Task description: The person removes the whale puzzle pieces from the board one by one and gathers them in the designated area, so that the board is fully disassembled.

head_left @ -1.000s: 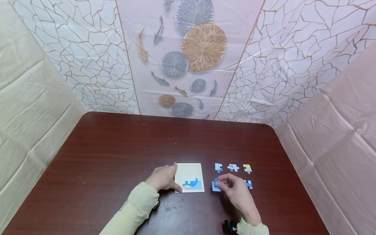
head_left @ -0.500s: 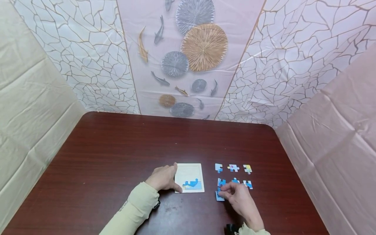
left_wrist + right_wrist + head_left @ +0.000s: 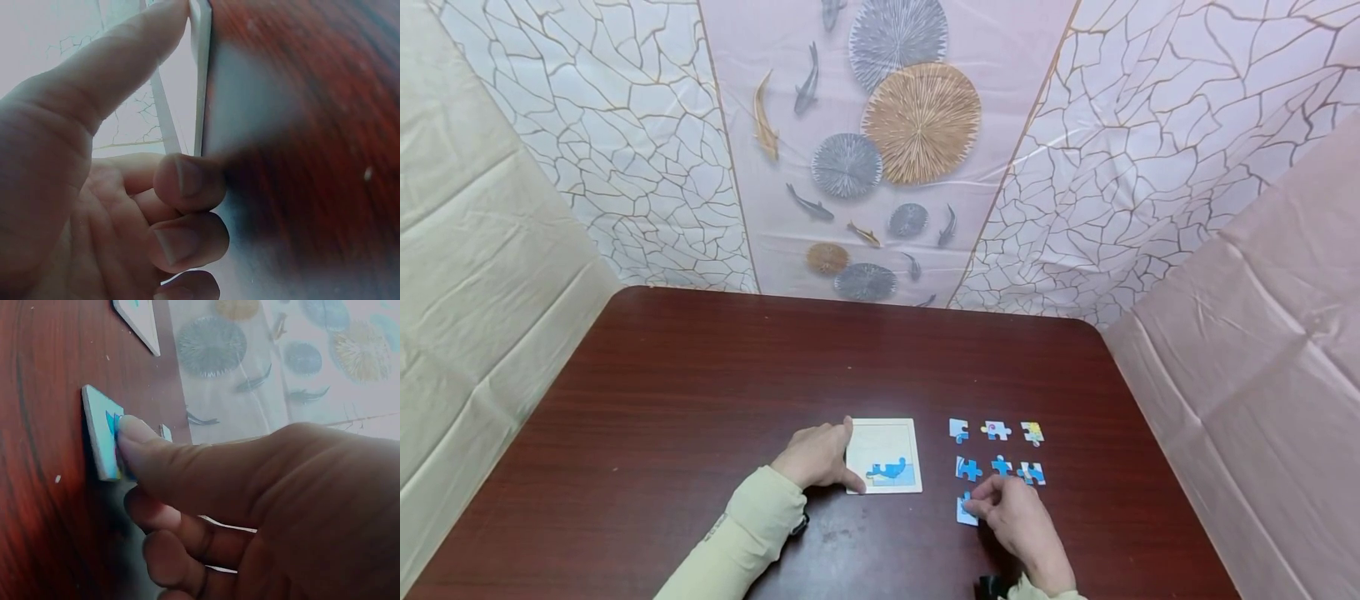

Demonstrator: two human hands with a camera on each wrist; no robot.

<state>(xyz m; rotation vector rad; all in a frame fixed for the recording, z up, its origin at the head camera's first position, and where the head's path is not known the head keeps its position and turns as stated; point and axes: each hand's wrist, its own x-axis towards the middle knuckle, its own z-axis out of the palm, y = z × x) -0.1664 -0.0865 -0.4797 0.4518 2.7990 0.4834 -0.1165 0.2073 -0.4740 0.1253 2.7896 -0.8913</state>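
Observation:
My left hand (image 3: 820, 454) holds the left side of a pale square puzzle tray (image 3: 917, 456), thumb by the near corner and a finger by the far one. In the left wrist view the tray's edge (image 3: 202, 87) runs between thumb and fingers. Joined blue pieces (image 3: 895, 473) lie in the tray's lower right part. My right hand (image 3: 1022, 517) pinches a blue jigsaw piece (image 3: 965, 511) low over the table, right of the tray; the right wrist view shows this piece (image 3: 100, 437) tilted under the thumb, partly covered.
Three loose pieces form a far row, including a white-blue one (image 3: 958, 430), a pink-swirled one (image 3: 997, 430) and a yellow one (image 3: 1032, 432). Below them lie blue pieces (image 3: 967, 468), beside the right fingers. A patterned cloth (image 3: 865, 233) stands behind the dark table (image 3: 737, 367).
My right hand has moved the pinched piece towards me and slightly right, below the loose pieces, uncovering the second row. The left hand and tray have stayed in place.

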